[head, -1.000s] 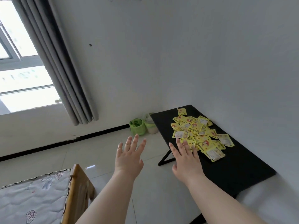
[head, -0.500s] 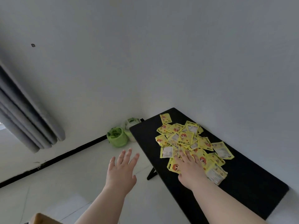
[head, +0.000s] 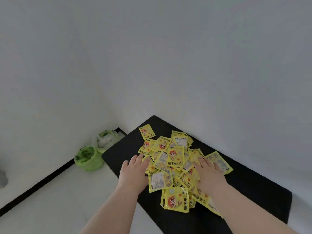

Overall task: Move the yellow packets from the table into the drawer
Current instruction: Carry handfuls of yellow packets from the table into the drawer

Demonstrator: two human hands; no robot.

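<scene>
yellow packets [head: 175, 159] heaped on table [head: 253, 188] | between left hand [head: 133, 173], right hand [head: 209, 176]

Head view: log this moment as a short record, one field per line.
pile: yellow packets heaped on the black table
stray: lone packet apart at the far end
left: left hand flat, fingers at the heap's left edge
right: right hand flat on the heap's right side
drawer: not in view
floor: green bag beside the table
</scene>
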